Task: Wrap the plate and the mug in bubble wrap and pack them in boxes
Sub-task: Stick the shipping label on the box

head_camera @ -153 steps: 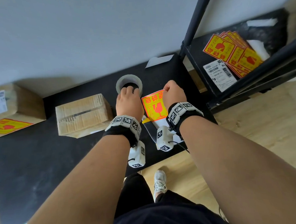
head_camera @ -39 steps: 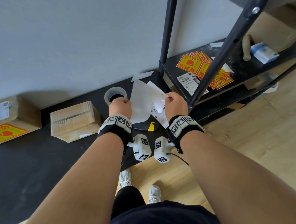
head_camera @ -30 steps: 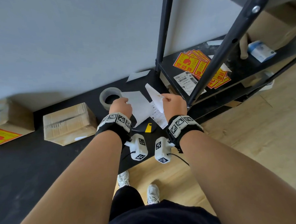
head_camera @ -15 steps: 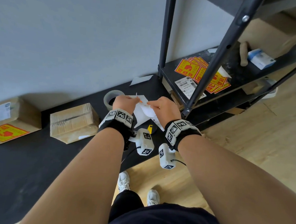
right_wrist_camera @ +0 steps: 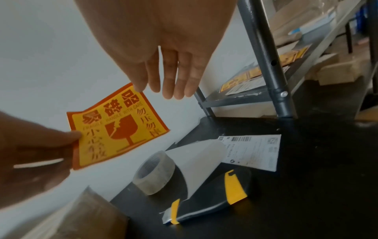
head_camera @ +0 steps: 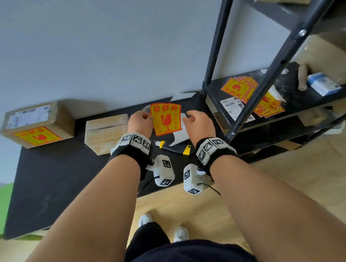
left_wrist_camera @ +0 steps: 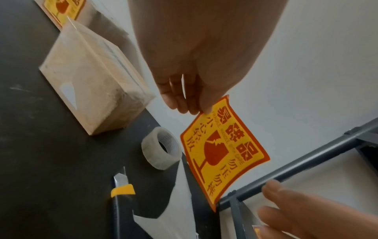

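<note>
Above the black table's back edge, your left hand (head_camera: 140, 121) pinches a fragile sticker (head_camera: 166, 118) by its side, ready for the plain box (head_camera: 106, 132); your right hand (head_camera: 198, 123) hangs loosely spread.

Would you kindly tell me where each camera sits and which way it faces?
Head: above, looking down; both forearms, left hand, right hand, legs and shoes show.
Left wrist: along the left hand toward the fragile sticker and tape roll.
Right wrist: along the open right hand toward the shelf rack.
All share the sticker.
</note>
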### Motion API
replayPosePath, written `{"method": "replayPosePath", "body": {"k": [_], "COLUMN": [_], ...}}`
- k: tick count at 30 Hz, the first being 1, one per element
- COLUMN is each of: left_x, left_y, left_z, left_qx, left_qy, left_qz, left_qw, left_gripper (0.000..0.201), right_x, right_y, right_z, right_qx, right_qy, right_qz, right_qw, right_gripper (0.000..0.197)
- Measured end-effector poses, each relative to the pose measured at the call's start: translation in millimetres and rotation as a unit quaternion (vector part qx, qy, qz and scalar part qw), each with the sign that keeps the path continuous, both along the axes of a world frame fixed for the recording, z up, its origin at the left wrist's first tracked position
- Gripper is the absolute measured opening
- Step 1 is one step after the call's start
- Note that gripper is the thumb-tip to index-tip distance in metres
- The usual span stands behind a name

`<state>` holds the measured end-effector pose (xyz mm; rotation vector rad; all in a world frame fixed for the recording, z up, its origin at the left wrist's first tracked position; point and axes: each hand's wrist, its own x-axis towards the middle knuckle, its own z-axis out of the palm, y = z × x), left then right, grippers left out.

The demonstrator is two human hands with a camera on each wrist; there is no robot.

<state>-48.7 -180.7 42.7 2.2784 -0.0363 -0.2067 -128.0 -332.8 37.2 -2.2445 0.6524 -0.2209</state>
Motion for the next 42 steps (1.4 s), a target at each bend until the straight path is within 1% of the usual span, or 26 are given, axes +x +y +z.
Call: {"method": "replayPosePath", "body": {"k": [3, 5, 7, 9, 10, 12, 14, 15, 18, 20, 22, 24, 26, 28, 30, 33, 35, 38, 40, 42], "left_x": [0, -1, -2, -3, -4, -5, -5, -6, -5, -2, 3, 12, 22, 29, 32, 32, 33, 34, 37, 39], "left_y": [19, 32, 45, 61, 69, 86, 102, 109, 127, 136, 146, 158, 173, 188, 199, 207, 209, 211, 214, 216], "left_z": [-3, -4, -5, -8, -10, -15, -18, -20, -20, -16, -14, -18, -26, -32, -38, -46, -52, -54, -56, -55], "left_qx": [-0.001, -0.001, -0.002, -0.005, -0.009, -0.018, -0.019, -0.017, 0.012, 0.038, 0.050, 0.051, 0.057, 0.076, 0.102, 0.122, 0.125, 0.103, 0.082, 0.062], "left_qy": [0.002, 0.002, 0.003, 0.007, 0.010, 0.017, 0.025, 0.028, 0.021, 0.010, -0.013, -0.033, -0.020, 0.037, 0.092, 0.132, 0.142, 0.135, 0.126, 0.120], "left_qz": [-0.008, -0.012, -0.017, -0.016, -0.011, 0.003, 0.023, 0.035, 0.082, 0.109, 0.124, 0.137, 0.152, 0.138, 0.095, 0.030, 0.002, -0.007, -0.011, -0.020], "left_qw": [1.000, 1.000, 1.000, 1.000, 1.000, 1.000, 0.999, 0.999, 0.996, 0.993, 0.991, 0.989, 0.987, 0.987, 0.986, 0.983, 0.982, 0.985, 0.989, 0.991], "left_gripper": [0.017, 0.017, 0.016, 0.013, 0.012, 0.010, 0.013, 0.017, 0.045, 0.051, 0.050, 0.042, 0.033, 0.033, 0.037, 0.041, 0.040, 0.037, 0.035, 0.038], "right_x": [10, 16, 21, 25, 26, 28, 31, 32, 38, 43, 49, 54, 58, 60, 61, 63, 65, 68, 70, 72], "right_y": [18, 33, 47, 62, 68, 82, 97, 105, 129, 145, 160, 171, 177, 179, 180, 184, 187, 193, 197, 199], "right_z": [1, -1, -2, -4, -5, -8, -12, -14, -20, -24, -26, -25, -24, -26, -29, -32, -33, -33, -31, -27], "right_qx": [0.049, 0.076, 0.076, 0.054, 0.039, 0.026, 0.023, 0.020, 0.008, 0.014, 0.016, 0.012, 0.012, 0.020, 0.026, 0.053, 0.069, 0.084, 0.105, 0.127], "right_qy": [0.021, 0.030, 0.031, 0.019, 0.014, 0.021, 0.027, 0.028, 0.040, 0.043, 0.037, 0.036, 0.049, 0.072, 0.097, 0.125, 0.136, 0.149, 0.151, 0.148], "right_qz": [-0.019, -0.023, -0.020, -0.009, -0.001, 0.013, 0.022, 0.023, 0.024, 0.028, 0.029, 0.014, -0.004, -0.003, 0.010, 0.021, 0.020, 0.016, 0.000, -0.026], "right_qw": [0.998, 0.996, 0.996, 0.998, 0.999, 0.999, 0.999, 0.999, 0.999, 0.999, 0.999, 0.999, 0.999, 0.997, 0.995, 0.991, 0.988, 0.985, 0.983, 0.980], "right_gripper": [0.049, 0.052, 0.043, 0.026, 0.021, 0.018, 0.016, 0.015, 0.012, 0.016, 0.017, 0.015, 0.013, 0.010, 0.009, 0.006, 0.005, 0.010, 0.016, 0.022]}}
